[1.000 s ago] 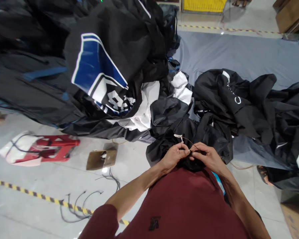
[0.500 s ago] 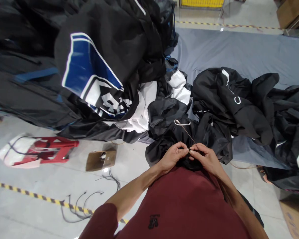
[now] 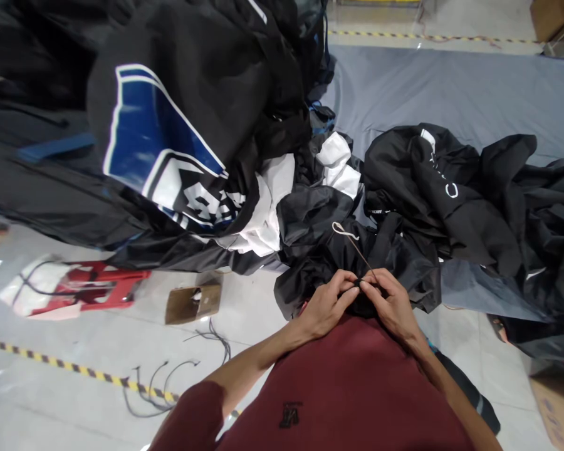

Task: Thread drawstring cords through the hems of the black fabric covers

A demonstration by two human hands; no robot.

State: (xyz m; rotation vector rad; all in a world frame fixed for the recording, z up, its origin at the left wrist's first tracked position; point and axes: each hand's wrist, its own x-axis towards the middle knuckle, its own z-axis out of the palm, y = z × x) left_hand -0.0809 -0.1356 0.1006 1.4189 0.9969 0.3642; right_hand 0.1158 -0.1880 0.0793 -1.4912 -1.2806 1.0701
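My left hand [image 3: 326, 304] and my right hand [image 3: 389, 302] meet fingertip to fingertip over a bunched black garment [image 3: 324, 266] in front of my maroon shirt. Both pinch the black fabric where a thin brown cord [image 3: 355, 247] comes out. The cord runs up and away from my fingers and ends in a small whitish loop lying on the garment. The fingers of both hands are curled tight, so the exact spot they grip is hidden.
A big heap of black garments with a blue and white print [image 3: 155, 144] fills the left. More black clothes [image 3: 451, 188] lie right on a grey sheet [image 3: 427, 88]. On the tiled floor are a red stool [image 3: 94, 285], a cardboard piece [image 3: 192, 302] and loose cords [image 3: 164, 382].
The cord has come further out of the fabric, its looped end moving up and away from my fingers. My hands stayed together at the same spot.
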